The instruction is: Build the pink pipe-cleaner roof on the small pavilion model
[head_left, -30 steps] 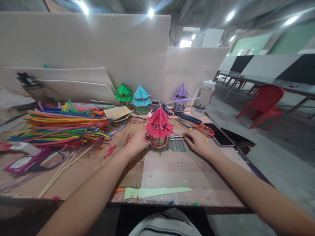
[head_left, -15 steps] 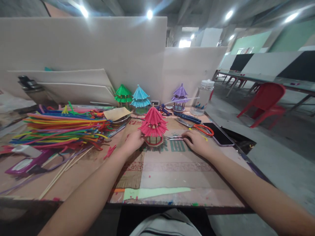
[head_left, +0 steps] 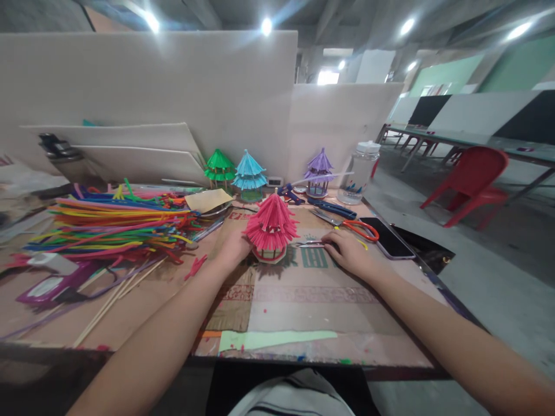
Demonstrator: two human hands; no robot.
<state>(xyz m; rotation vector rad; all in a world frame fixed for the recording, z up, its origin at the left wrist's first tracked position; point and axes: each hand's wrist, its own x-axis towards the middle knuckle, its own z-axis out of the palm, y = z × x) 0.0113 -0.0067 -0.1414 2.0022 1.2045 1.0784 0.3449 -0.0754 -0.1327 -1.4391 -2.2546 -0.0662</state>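
My left hand [head_left: 236, 247] grips a small pink pavilion model [head_left: 272, 225] from its left side; the fingertips are hidden behind it. The model has a two-tiered roof of pink strips over thin posts and a flat base, and it leans a little to the right above the cardboard. My right hand [head_left: 350, 253] rests on the table with its fingers closed round the handle end of small scissors [head_left: 310, 245], whose silver blades point left towards the model. Just beyond that hand lie orange-handled scissors [head_left: 364, 229] and a yellow strip [head_left: 363, 242].
Green [head_left: 219, 167], blue [head_left: 248, 176] and purple pavilion models [head_left: 319, 173] stand at the back. Left lies a pile of coloured pipe cleaners [head_left: 117, 225], with a purple glue gun [head_left: 58, 283] and wooden sticks [head_left: 108, 303]. Right are a phone [head_left: 388, 238], pliers [head_left: 333, 208] and a bottle [head_left: 359, 173].
My left hand has tipped the pink pavilion model, so its roof leans right and its base is raised slightly. My right hand and the small scissors have stayed in place.
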